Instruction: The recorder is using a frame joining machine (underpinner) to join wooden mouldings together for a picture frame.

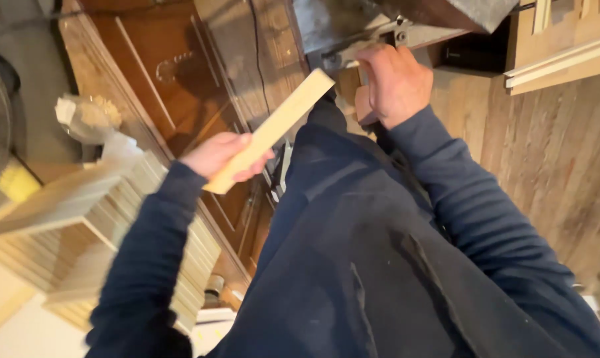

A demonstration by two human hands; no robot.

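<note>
The left hand (221, 154) is closed around the lower end of a pale wooden strip (271, 130), thumb on top and fingers curled beneath. The strip rises at a slant up and to the right, held in the air above the person's dark blue clothing, and its free end reaches close to the right hand (394, 83) without touching it. The right hand is curled shut, knuckles toward the camera, around a small reddish-brown block (363, 106) that shows under its palm. Just above that hand sits a grey metal machine part (353, 50) with a bolt at its side; whether the fingers touch the metal cannot be told.

Both arms wear dark blue sleeves (147, 265). Behind the left hand lies a dark brown panelled wooden door (174, 79). To the left of the left arm stands a stack of pale wooden strips (81, 219), and above it a crumpled white bag (87, 118). To the right of the right arm lie rough wooden planks (552, 139).
</note>
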